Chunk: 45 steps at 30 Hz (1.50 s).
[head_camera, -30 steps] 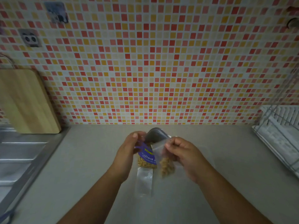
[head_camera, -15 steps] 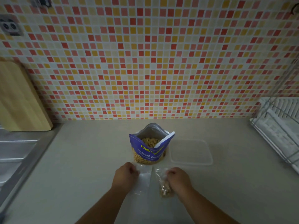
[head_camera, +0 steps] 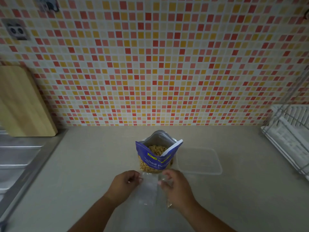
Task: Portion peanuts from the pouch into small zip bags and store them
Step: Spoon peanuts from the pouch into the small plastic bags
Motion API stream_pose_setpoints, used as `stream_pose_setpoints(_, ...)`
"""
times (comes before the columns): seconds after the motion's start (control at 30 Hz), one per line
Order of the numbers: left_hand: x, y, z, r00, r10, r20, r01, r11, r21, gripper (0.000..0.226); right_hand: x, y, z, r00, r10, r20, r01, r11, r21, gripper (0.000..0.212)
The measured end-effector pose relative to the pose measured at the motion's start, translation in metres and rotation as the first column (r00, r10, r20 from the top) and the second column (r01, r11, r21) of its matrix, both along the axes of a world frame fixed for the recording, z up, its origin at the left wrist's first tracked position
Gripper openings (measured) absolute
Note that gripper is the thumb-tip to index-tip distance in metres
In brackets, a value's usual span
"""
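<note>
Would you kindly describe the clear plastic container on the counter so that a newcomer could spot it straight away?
Start at the grey countertop below the red and yellow tiled wall. In its middle stands an open blue peanut pouch; the clear plastic container lies immediately right of it. Unlike the pouch, it is low, rectangular, see-through and looks empty.

Pouch [head_camera: 157,156] stands behind both hands; container [head_camera: 199,160] just right, possibly touching.

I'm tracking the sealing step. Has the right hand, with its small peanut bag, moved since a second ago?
Yes. The right hand has come down from beside the peanut pouch mouth to the counter in front of it, nearer the camera.
</note>
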<state>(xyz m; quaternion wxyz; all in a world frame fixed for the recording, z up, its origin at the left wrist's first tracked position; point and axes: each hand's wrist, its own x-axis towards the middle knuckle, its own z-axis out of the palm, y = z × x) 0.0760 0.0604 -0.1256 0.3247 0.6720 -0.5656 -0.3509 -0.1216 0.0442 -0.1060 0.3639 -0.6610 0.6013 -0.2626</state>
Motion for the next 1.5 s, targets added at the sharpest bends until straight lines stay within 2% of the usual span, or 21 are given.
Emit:
stream_pose_setpoints(0.07,-0.002,0.003,0.011,0.993,-0.036,-0.111,0.035,0.999,-0.004,0.022,0.007,0.003,0.011,0.995,0.074,0.061,-0.074,0.997,-0.006,0.014)
stream_pose_setpoints(0.1,-0.004,0.004,0.017,0.982,-0.043,-0.183,0.043,0.999,-0.003,0.011,0.009,0.003,0.014,0.993,0.082,0.089,-0.081,0.997,-0.015,0.017)
stream_pose_setpoints(0.13,-0.006,0.006,0.023,0.968,-0.046,-0.248,0.048,0.999,0.004,0.006,0.009,0.003,0.015,0.991,0.069,0.113,-0.066,0.997,-0.035,0.029)
stream_pose_setpoints(0.17,-0.007,0.008,0.027,0.95,-0.052,-0.306,0.059,0.998,0.012,0.016,0.01,0.002,0.017,0.988,0.049,0.144,-0.043,0.998,-0.048,0.037)
stream_pose_setpoints(0.23,-0.011,0.012,0.034,0.923,-0.081,-0.377,0.104,0.994,0.042,0.029,0.01,0.002,0.023,0.978,0.04,0.202,-0.032,0.999,-0.044,0.039)
stream_pose_setpoints(0.3,-0.019,0.013,0.038,0.918,-0.086,-0.388,0.107,0.994,0.033,0.024,0.01,0.003,0.032,0.966,0.053,0.253,-0.046,0.998,-0.031,0.036)
stream_pose_setpoints(0.37,-0.027,0.011,0.042,0.948,-0.028,-0.318,0.017,0.999,-0.036,0.01,0.008,0.004,0.041,0.949,0.037,0.314,-0.03,0.999,-0.027,0.03)
stream_pose_setpoints(0.5,-0.034,0.006,0.047,0.996,0.084,0.009,-0.077,0.946,-0.316,0.048,0.003,0.005,0.06,0.9,-0.04,0.434,0.042,0.999,0.006,0.018)
stream_pose_setpoints(0.57,-0.034,0.004,0.049,0.989,0.101,0.112,-0.049,0.918,-0.394,0.052,0.003,0.006,0.069,0.917,-0.015,0.398,0.002,0.999,0.033,0.016)
stream_pose_setpoints(0.7,-0.037,0.003,0.054,0.898,0.095,0.43,0.147,0.856,-0.495,0.026,0.006,0.009,0.083,0.937,0.025,0.348,-0.053,0.996,0.072,0.009)
stream_pose_setpoints(0.83,-0.04,0.005,0.061,0.802,0.148,0.578,0.249,0.797,-0.55,0.018,0.003,0.009,0.095,0.937,0.044,0.345,-0.068,0.996,0.058,0.021)
stream_pose_setpoints(0.93,-0.04,0.006,0.069,0.777,0.156,0.61,0.296,0.764,-0.573,0.012,0.002,0.008,0.101,0.969,0.103,0.224,-0.124,0.989,0.082,0.019)
stream_pose_setpoints(1.0,-0.04,0.007,0.074,0.79,0.113,0.603,0.306,0.778,-0.548,0.013,0.001,0.007,0.104,0.974,0.127,0.187,-0.149,0.983,0.109,0.024)
stream_pose_setpoints(1.07,-0.042,0.01,0.082,0.842,0.04,0.537,0.264,0.839,-0.476,0.029,-0.001,0.006,0.105,0.975,0.137,0.173,-0.156,0.982,0.105,0.032)
stream_pose_setpoints(1.17,-0.042,0.013,0.092,0.916,-0.108,0.385,0.246,0.911,-0.33,0.07,-0.004,0.002,0.108,0.973,0.226,0.043,-0.228,0.972,0.049,0.032)
stream_pose_setpoints(1.2,-0.043,0.013,0.094,0.919,-0.146,0.366,0.267,0.914,-0.306,0.072,-0.004,0.001,0.11,0.965,0.264,0.0,-0.264,0.964,0.043,0.03)
stream_pose_setpoints(1.3,-0.044,0.012,0.104,0.923,-0.159,0.352,0.268,0.92,-0.287,0.051,-0.002,-0.002,0.116,0.945,0.325,-0.029,-0.324,0.945,0.038,0.03)
stream_pose_setpoints(1.43,-0.041,0.012,0.107,0.927,-0.134,0.35,0.238,0.931,-0.276,0.054,0.003,-0.01,0.124,0.941,0.337,-0.039,-0.336,0.941,0.034,0.031)
stream_pose_setpoints(1.5,-0.038,0.012,0.108,0.931,-0.122,0.345,0.225,0.933,-0.279,0.047,0.005,-0.012,0.128,0.928,0.368,-0.056,-0.366,0.93,0.044,0.031)
